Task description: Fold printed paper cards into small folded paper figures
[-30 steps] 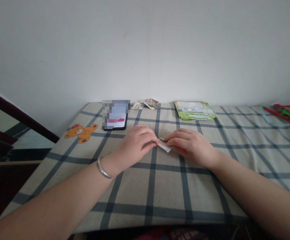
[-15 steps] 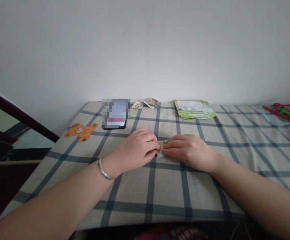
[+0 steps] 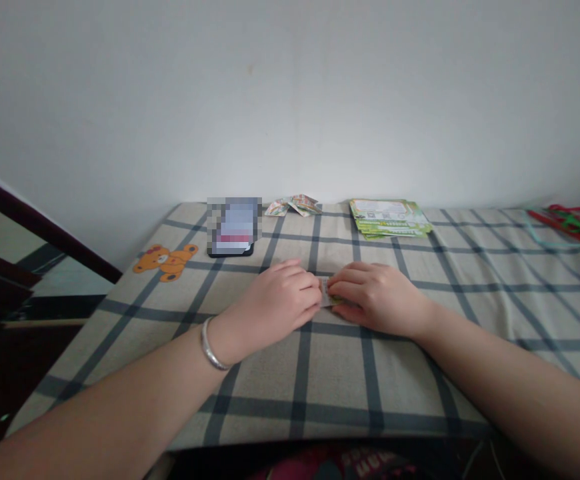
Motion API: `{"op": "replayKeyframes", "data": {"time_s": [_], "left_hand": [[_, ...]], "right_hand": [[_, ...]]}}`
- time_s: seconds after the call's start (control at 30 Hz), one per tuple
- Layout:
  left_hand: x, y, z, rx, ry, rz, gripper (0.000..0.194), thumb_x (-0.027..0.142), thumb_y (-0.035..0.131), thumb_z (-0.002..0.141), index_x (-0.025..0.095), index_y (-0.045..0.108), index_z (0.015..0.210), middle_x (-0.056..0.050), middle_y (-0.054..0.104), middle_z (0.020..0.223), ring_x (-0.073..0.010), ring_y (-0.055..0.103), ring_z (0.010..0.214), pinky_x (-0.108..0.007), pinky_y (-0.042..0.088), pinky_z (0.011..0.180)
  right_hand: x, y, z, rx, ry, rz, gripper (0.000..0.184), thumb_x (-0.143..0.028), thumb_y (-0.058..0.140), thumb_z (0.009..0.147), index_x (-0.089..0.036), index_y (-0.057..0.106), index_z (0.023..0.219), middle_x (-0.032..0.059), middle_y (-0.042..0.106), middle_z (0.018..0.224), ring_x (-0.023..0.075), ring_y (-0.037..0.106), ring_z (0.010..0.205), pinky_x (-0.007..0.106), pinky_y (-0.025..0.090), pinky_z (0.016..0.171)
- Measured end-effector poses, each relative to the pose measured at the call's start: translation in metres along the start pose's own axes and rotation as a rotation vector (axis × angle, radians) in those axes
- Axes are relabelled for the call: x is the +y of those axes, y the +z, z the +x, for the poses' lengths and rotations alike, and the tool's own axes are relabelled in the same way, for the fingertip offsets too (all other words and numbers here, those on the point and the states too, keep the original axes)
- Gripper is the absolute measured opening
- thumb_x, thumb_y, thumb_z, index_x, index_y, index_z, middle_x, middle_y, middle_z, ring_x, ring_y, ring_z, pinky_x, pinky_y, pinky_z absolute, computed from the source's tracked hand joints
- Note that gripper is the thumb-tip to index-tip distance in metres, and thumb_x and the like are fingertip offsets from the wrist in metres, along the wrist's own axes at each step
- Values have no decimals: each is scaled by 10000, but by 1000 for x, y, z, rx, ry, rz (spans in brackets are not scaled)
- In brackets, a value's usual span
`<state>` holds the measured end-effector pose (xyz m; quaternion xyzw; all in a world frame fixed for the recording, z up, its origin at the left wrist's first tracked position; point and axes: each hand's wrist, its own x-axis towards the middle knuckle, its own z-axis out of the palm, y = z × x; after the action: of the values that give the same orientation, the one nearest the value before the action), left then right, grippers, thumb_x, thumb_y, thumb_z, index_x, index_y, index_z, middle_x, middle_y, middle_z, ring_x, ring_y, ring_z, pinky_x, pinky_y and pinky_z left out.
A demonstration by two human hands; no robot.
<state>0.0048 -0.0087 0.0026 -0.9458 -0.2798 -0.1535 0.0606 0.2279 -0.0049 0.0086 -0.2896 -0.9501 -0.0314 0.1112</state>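
Observation:
Low over the checked tablecloth (image 3: pixel 265 380), a small piece of printed paper (image 3: pixel 325 291) lies between my two hands, mostly covered by the fingers. My left hand (image 3: pixel 287 297), with a silver bangle at the wrist, has its fingers closed on the paper's left side. On the right side, my right hand (image 3: pixel 373 297) presses and pinches the paper with bent fingers. Only a narrow pale strip with a bit of green shows in the gap. How the paper is folded beneath the fingertips is hidden.
Along the wall lie a phone (image 3: pixel 234 230), folded printed paper pieces (image 3: pixel 295 205) and a stack of green leaflets (image 3: pixel 390 219). An orange bear cutout (image 3: pixel 165 262) rests at the left. Tangled red and green strips (image 3: pixel 573 223) sit at the far right.
My fingers have shifted on the paper, the right hand's curling further over it, so its visible part is narrower. The view has moved slightly.

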Motion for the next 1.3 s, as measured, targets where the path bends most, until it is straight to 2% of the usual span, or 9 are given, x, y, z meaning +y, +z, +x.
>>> {"op": "replayKeyframes", "data": {"time_s": [0.1,0.2,0.3,0.37,0.5,0.57,0.67,1.07,1.3], "left_hand": [[0,2,-1,-10,-9,11,105,210,548,904,160,639,884,-27,658,892,-166,597,890,-421,347,1105],[-1,3,-2,-14,-24,23,103,202,538,908,160,630,891,-28,655,898,-158,603,890,-413,323,1137],[-2,3,-2,-9,-34,54,104,190,530,910,157,627,891,-30,648,887,-160,604,881,-404,318,1148],[-2,3,-2,-7,-49,72,105,186,534,909,154,631,886,-35,644,882,-168,605,891,-390,340,1134],[-3,0,-2,-9,-94,78,131,206,544,912,151,651,859,-42,646,872,-171,611,878,-375,401,1080],[-3,-1,-2,-11,-111,72,131,215,554,913,159,667,875,-26,664,867,-156,620,840,-425,334,1128],[-4,-4,-3,-24,-152,59,117,238,599,894,171,683,846,-11,687,845,-156,635,829,-479,307,1127],[-2,-1,-2,22,-187,38,96,162,593,856,161,673,802,-21,698,831,-159,642,815,-478,318,1109],[-4,4,-3,112,-281,-108,103,172,603,841,188,649,750,-15,692,959,-195,622,956,-511,335,1069]], "right_hand": [[4,-4,0,-16,25,13,239,-232,588,844,-184,657,1068,51,680,1107,212,620,961,339,495,834],[7,-4,-2,-20,2,24,261,-220,560,864,-186,648,1107,47,664,1170,204,617,1005,334,486,890],[8,0,-3,14,27,-54,263,-249,543,886,-176,647,1116,81,597,1309,249,601,1082,386,480,917],[8,3,-1,37,34,-65,271,-262,537,899,-167,645,1129,96,613,1284,257,588,1115,392,471,933],[9,5,2,47,32,-11,256,-301,530,923,-171,660,1101,79,677,1134,223,615,1026,359,476,907],[9,4,2,52,46,-10,238,-296,513,937,-183,674,1070,75,691,1068,214,618,992,352,474,888],[10,4,2,62,62,4,237,-296,493,951,-178,697,972,75,699,990,203,617,959,334,471,858],[9,2,2,66,144,99,199,-287,547,919,-184,698,842,53,681,853,181,593,859,305,445,789],[3,5,4,137,318,119,212,-300,571,897,-193,691,759,50,664,778,192,569,824,308,424,730]]}}
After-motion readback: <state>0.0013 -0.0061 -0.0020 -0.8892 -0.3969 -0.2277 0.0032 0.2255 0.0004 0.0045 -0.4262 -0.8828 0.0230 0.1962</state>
